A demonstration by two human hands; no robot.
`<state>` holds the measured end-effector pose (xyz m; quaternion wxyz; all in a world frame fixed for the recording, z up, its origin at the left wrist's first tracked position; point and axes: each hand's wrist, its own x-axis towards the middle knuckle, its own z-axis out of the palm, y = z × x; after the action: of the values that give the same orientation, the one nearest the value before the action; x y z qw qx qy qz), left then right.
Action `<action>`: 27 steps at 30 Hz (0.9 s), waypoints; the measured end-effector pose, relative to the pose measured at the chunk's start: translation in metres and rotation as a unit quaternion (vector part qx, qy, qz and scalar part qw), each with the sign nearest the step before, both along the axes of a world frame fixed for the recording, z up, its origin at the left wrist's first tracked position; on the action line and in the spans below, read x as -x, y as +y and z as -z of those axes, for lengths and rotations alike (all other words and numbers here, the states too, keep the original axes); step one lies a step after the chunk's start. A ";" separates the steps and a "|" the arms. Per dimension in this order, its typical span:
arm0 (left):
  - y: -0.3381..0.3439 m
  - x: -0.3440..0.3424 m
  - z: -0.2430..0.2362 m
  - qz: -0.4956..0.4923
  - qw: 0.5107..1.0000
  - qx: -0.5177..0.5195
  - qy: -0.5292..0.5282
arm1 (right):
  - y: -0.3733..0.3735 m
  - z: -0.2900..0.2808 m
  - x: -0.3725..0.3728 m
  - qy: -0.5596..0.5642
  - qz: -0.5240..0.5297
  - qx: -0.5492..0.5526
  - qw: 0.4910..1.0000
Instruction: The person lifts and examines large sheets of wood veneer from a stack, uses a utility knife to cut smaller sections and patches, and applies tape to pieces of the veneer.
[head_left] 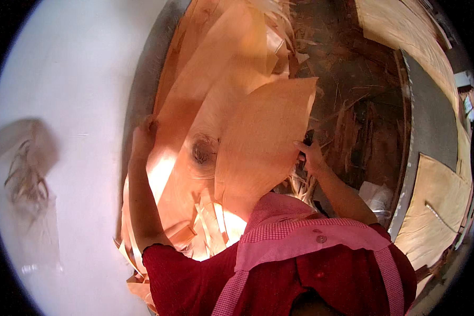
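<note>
Two hands held thin wood veneer sheets apart. Your right hand point(312, 157) pinched the right edge of a curled veneer sheet point(263, 142), lifting it clear. Your left hand point(144, 131) gripped the left edge of the veneer stack point(195, 105) beneath, steadying it. Beyond lay a scrap-strewn floor point(353, 89).
</note>
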<state>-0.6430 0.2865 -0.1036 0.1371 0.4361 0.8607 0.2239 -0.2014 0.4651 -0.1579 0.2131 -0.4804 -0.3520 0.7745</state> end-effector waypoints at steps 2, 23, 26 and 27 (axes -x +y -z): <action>0.005 -0.017 -0.052 0.039 0.992 -0.076 -0.090 | -0.018 -0.023 -0.010 0.023 0.029 -0.028 0.999; -0.024 -0.535 -0.194 0.314 0.908 -0.266 -0.075 | -0.184 -0.175 -0.185 0.229 0.173 -0.314 0.905; -0.061 -0.551 -0.189 0.334 0.841 -0.341 -0.255 | -0.207 -0.210 -0.215 0.225 0.220 -0.272 0.910; -0.076 -0.554 -0.193 0.348 0.814 -0.364 -0.289 | -0.205 -0.205 -0.222 0.190 0.244 -0.295 0.904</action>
<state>-0.0886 0.2107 0.0891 0.2795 0.6399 0.4276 0.5740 0.0201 0.2597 0.0475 0.5906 -0.3102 -0.3885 0.6357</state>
